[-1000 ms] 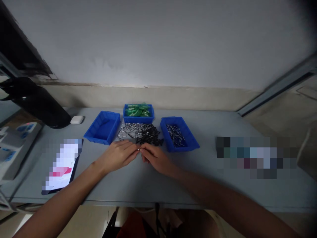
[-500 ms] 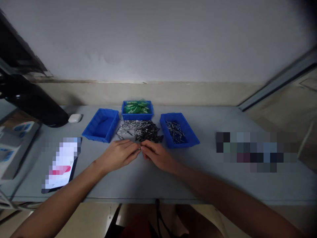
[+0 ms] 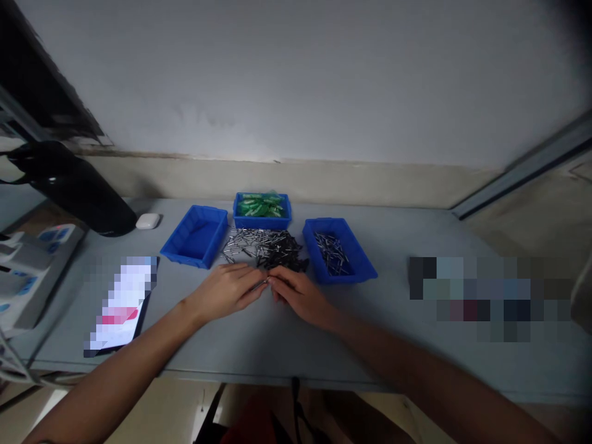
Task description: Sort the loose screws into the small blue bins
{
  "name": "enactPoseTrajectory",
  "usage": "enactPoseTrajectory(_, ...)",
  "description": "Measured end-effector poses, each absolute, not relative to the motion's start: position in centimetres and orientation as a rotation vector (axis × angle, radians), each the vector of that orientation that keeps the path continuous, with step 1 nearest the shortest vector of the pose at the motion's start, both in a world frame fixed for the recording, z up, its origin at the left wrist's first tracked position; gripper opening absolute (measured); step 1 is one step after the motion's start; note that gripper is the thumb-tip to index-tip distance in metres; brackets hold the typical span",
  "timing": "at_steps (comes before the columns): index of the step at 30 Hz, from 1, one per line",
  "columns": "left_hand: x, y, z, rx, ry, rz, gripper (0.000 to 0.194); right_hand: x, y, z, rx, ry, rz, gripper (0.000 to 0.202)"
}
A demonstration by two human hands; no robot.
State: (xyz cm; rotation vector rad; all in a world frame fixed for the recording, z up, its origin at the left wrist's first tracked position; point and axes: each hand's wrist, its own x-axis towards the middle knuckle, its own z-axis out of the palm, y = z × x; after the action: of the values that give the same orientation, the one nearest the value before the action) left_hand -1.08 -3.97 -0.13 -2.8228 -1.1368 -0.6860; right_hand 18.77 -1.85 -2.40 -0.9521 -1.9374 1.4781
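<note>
My left hand (image 3: pixel 231 288) and my right hand (image 3: pixel 296 295) meet at the fingertips just in front of a pile of small parts. Between them is a thin, shiny metal piece (image 3: pixel 259 283), mostly hidden; the left fingers are closed on it. The right fingers are pinched at its end, and what they hold is too small to make out. Beyond the hands lie silvery pins (image 3: pixel 247 239) and black pieces (image 3: pixel 281 250), heaped together on the grey table (image 3: pixel 259 345).
Behind the pile is a blue bin (image 3: pixel 262 223) with green packets. An empty blue bin (image 3: pixel 197 237) sits left, another with metal pins (image 3: pixel 340 250) right. A lit tablet (image 3: pixel 121 305), white case (image 3: pixel 148 221) and black bottle (image 3: pixel 83 188) are at the left.
The whole view has shifted slightly, with things appearing a little further right and lower. Both hands stay together at the fingertips.
</note>
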Motion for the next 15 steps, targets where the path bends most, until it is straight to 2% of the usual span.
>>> enactPoseTrajectory(15, -1.21, -3.84, 0.17, -2.882, -1.246, -0.789, 0.023, 18.93, -1.80, -2.46, -0.942, -1.906, 1.414, 0.023)
